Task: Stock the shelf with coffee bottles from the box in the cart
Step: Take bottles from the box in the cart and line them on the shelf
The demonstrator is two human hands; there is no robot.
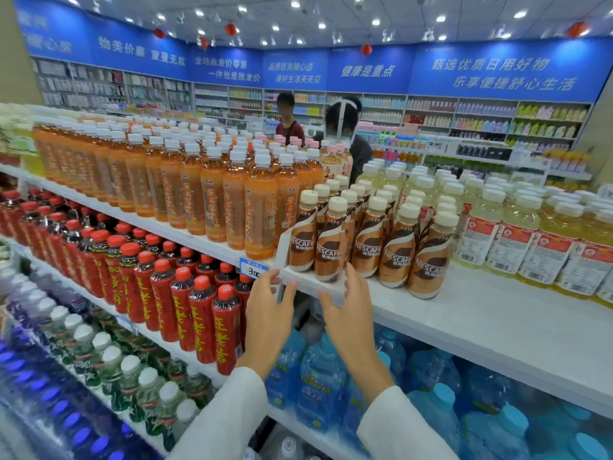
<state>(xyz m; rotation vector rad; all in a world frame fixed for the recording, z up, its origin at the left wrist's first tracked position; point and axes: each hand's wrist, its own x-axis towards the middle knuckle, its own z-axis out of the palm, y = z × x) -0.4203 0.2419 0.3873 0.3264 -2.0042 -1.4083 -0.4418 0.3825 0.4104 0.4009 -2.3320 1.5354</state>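
Five coffee bottles [331, 247] show front labels on the shelf [481, 313], with more behind, too crowded to count. One left hand [270, 313], one right hand [350, 315], one price tag [253, 268], two people [345, 127] beyond.

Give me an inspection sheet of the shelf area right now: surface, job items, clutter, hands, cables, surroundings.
Surface: white top shelf, bare strip in front, right of the coffee.
Job's things: Nescafe coffee bottles upright in rows beside a white divider; box and cart not in view.
Clutter: nothing seen.
Hands: left hand and right hand at the divider's front edge; grip unclear.
Cables: nothing seen.
Surroundings: orange tea bottles to the left, pale yellow drink bottles to the right, red-capped bottles on the shelf below, people behind the shelf.
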